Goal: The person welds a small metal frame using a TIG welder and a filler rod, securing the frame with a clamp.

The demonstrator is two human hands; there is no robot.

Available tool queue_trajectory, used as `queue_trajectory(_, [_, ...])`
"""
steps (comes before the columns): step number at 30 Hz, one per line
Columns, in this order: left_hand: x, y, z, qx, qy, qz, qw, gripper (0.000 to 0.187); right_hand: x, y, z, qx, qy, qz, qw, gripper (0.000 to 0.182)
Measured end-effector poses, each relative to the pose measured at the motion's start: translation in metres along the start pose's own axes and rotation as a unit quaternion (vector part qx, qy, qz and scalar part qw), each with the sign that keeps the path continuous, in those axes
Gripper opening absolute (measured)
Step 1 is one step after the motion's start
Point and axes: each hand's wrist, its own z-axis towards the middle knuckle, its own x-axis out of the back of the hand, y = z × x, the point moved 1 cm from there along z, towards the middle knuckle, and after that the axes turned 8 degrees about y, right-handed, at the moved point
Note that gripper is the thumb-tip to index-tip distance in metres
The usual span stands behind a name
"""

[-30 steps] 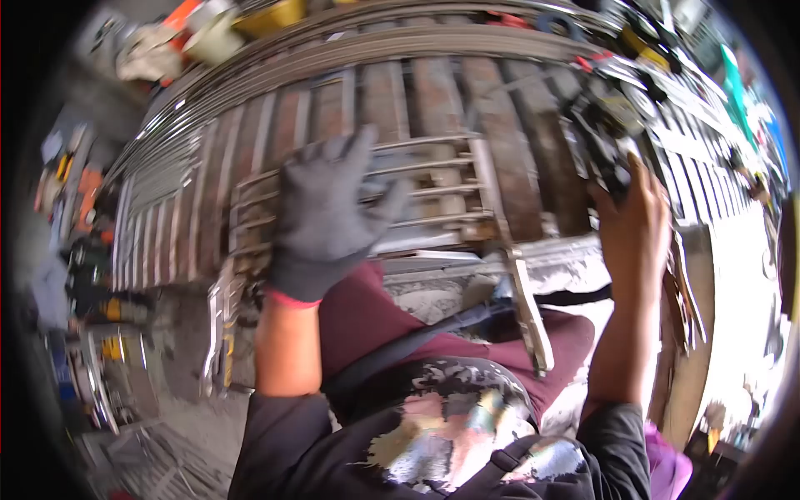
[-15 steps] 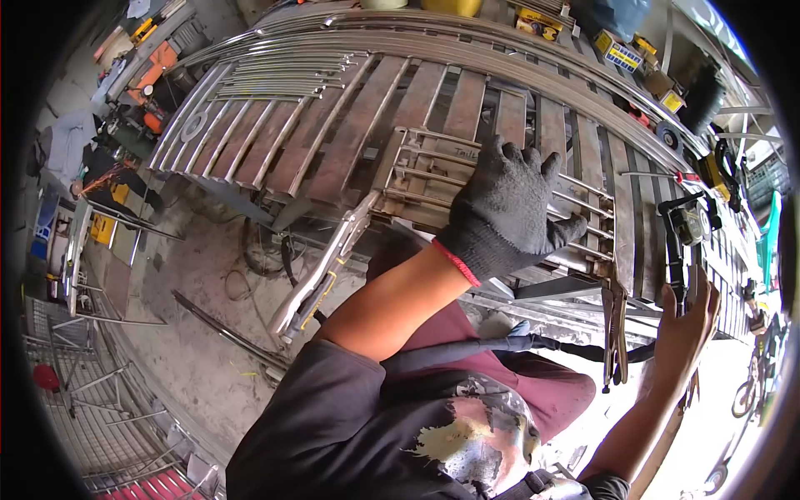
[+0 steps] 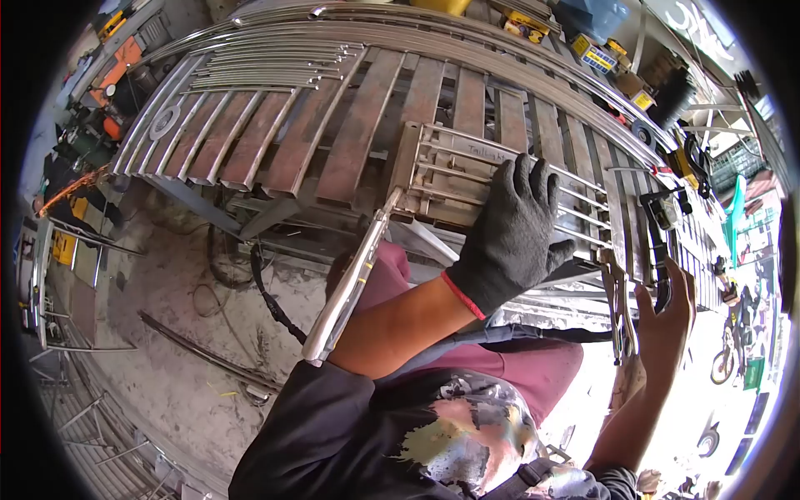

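Observation:
My left hand (image 3: 514, 225), in a dark grey glove with a red cuff, lies fingers outstretched and thumb apart over a metal frame of parallel rods (image 3: 450, 171). Handwriting marks the strip along the frame's far side. My bare right hand (image 3: 671, 312) is at the right, with thumb and fingers either side of a black, curved tool handle (image 3: 663, 293). Above it, the black tool body (image 3: 661, 210) rests on the slatted bench. Locking pliers (image 3: 615, 304) hang at the frame's near right corner, and a shiny metal bar (image 3: 354, 279) slants down from its left corner.
Thin rods (image 3: 271, 67) and long tubes (image 3: 467, 46) lie on the slatted metal bench (image 3: 358, 137), with a ring (image 3: 165, 122) at its left. Boxes (image 3: 593, 54) stand behind. Orange sparks (image 3: 75, 187) fly near another person at far left. Metal lengths (image 3: 204, 354) lie on the floor.
The view has shifted, so the bench sits further left. My left hand has slid nearer the frame's front edge, its fingers closer together. My right hand stays beside the black tool.

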Motion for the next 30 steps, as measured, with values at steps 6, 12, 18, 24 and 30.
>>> queue_trajectory(6, [-0.002, 0.0, -0.002, 0.009, 0.034, -0.026, 0.999, 0.097, 0.013, 0.042, 0.014, -0.027, 0.033, 0.005, 0.999, 0.051])
queue_trajectory(12, [0.0, 0.005, 0.0, -0.004, 0.055, -0.019, 0.998, 0.091, -0.002, 0.132, 0.018, -0.087, 0.044, -0.103, 0.99, 0.062])
queue_trajectory(18, [0.063, -0.01, 0.02, 0.004, 0.098, 0.017, 0.995, 0.087, -0.023, 0.103, 0.012, -0.17, -0.055, -0.122, 0.976, 0.068])
queue_trajectory(24, [0.067, 0.008, 0.042, 0.002, 0.15, 0.085, 0.985, 0.091, -0.053, 0.127, 0.019, -0.144, -0.031, -0.07, 0.987, 0.061])
queue_trajectory(30, [0.021, 0.006, 0.047, -0.036, -0.006, 0.017, 0.999, 0.086, -0.061, 0.135, 0.026, -0.13, 0.007, -0.043, 0.991, 0.058])
